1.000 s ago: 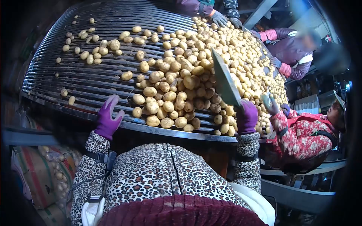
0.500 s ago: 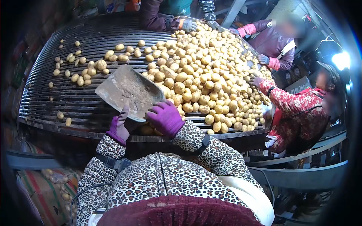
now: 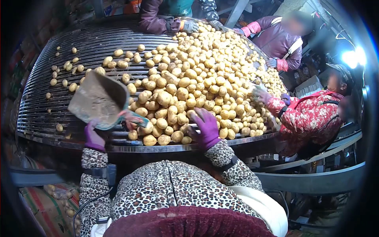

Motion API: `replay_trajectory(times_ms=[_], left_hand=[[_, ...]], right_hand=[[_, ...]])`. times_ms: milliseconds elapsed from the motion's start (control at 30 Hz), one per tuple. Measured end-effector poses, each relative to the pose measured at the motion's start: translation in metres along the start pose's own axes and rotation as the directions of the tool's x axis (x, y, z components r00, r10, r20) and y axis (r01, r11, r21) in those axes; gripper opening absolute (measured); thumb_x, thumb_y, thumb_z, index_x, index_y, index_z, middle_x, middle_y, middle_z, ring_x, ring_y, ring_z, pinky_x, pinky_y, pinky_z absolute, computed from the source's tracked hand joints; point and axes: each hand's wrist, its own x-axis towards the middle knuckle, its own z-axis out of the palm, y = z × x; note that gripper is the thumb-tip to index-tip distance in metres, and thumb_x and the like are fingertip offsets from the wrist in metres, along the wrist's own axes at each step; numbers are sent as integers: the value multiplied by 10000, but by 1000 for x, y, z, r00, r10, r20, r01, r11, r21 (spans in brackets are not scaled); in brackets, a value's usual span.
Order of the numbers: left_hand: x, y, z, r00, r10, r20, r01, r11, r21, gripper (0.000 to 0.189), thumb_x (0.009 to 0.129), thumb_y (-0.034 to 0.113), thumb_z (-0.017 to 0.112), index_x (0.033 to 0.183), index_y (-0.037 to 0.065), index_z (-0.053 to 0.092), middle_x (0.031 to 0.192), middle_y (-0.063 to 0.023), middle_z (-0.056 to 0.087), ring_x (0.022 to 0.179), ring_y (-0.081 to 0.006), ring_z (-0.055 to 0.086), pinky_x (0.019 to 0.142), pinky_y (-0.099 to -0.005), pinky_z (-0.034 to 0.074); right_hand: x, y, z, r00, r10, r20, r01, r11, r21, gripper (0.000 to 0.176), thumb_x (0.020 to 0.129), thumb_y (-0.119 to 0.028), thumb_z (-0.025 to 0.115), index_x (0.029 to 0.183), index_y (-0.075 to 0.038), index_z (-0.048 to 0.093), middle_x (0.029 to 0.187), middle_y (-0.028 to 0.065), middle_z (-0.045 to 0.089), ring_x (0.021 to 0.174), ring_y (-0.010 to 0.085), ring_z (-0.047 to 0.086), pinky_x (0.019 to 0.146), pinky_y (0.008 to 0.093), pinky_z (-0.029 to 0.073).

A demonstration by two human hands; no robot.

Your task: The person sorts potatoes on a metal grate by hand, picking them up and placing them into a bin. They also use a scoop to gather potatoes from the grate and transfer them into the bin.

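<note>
My left hand (image 3: 94, 137), in a purple glove, grips the lower edge of a dusty flat scoop (image 3: 97, 99) with a teal rim, held tilted over the left part of the slatted conveyor (image 3: 59, 114). Apart from it, my right hand (image 3: 205, 127), also gloved in purple, rests with its fingers spread on the near edge of a big heap of potatoes (image 3: 197, 79) and holds nothing. A few loose potatoes (image 3: 65, 67) lie scattered left of and beyond the scoop.
Three other people work at the belt: gloved hands (image 3: 191, 26) at the far side, a purple sleeve (image 3: 272, 39) at the far right, a red flowered sleeve (image 3: 300, 112) at the right. Sacks of potatoes (image 3: 51, 197) stand below, left.
The scoop has gone from my right hand to my left and swung left over the belt. My right hand let go of it and now lies on the potatoes.
</note>
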Motion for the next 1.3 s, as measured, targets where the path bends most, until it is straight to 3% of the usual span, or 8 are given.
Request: replay_trajectory(times_ms=[167, 300, 467, 600, 700, 800, 1033, 1300], left_hand=[[64, 5, -140, 835, 460, -302, -274, 824, 496, 440, 842, 191, 649, 1220, -10, 546, 1207, -128, 581, 1083, -249, 599, 835, -412, 552], [32, 22, -98, 928, 211, -308, -158, 969, 189, 493, 875, 193, 672, 1314, 82, 478, 1264, -138, 544, 1105, -293, 584, 775, -446, 601], [55, 13, -101, 856, 464, -227, -340, 837, 430, 732, 867, 151, 683, 1482, 68, 293, 1363, -138, 475, 1210, -257, 503, 925, -428, 489], [15, 38, -44, 883, 331, -332, -164, 882, 442, 755, 874, 148, 672, 1480, 5, 244, 1457, -158, 368, 1262, -250, 466, 1025, -362, 411], [33, 20, -84, 745, 666, 30, -484, 509, 712, 731, 878, 169, 673, 1468, 6, 273, 1447, -180, 388, 1302, -291, 434, 1073, -392, 360], [22, 13, -85, 613, 741, 274, -437, 30, 899, 697, 917, 138, 628, 1492, 45, 246, 1461, -149, 375, 1316, -218, 393, 1074, -348, 342], [25, 6, -67, 620, 765, 175, -447, 161, 880, 697, 910, 177, 646, 1469, -11, 275, 1446, -188, 406, 1319, -257, 410, 1099, -363, 323], [12, 14, -52, 660, 739, 136, -433, 226, 873, 680, 906, 178, 650, 1458, -7, 298, 1454, -192, 398, 1331, -263, 404, 1106, -367, 314]], right_hand=[[-54, 24, 9, 958, 252, 140, -238, 965, -111, 520, 807, -352, 644, 1239, -75, 563, 1248, 160, 546, 1162, 347, 506, 986, 484, 381], [-52, 25, 12, 949, 240, 204, -220, 968, -119, 509, 811, -334, 640, 1250, -88, 562, 1267, 152, 553, 1184, 344, 498, 1007, 479, 365], [-49, 21, 13, 944, 265, 197, -249, 963, -104, 490, 812, -325, 645, 1243, -104, 575, 1271, 145, 565, 1178, 345, 506, 1007, 483, 366], [-55, 29, 18, 956, 227, 185, -215, 973, -80, 489, 797, -303, 663, 1239, -108, 584, 1255, 141, 579, 1167, 344, 521, 992, 480, 390], [-42, 30, 15, 974, 133, 182, -134, 991, -7, 470, 783, -254, 680, 1223, -113, 591, 1247, 130, 584, 1156, 342, 532, 972, 480, 413], [-3, 6, 5, 987, -23, 159, 21, 1000, 14, 435, 768, -207, 693, 1188, -136, 602, 1228, 116, 590, 1164, 344, 531, 966, 479, 423], [84, -93, 47, 791, -484, 373, 438, 875, 206, 369, 791, -333, 661, 1143, -225, 629, 1304, 129, 535, 1289, 380, 429, 1051, 563, 338], [87, -54, 79, 721, -482, 497, 454, 871, 186, 353, 738, -349, 700, 1066, -249, 613, 1264, 111, 531, 1263, 360, 447, 1040, 564, 326]])
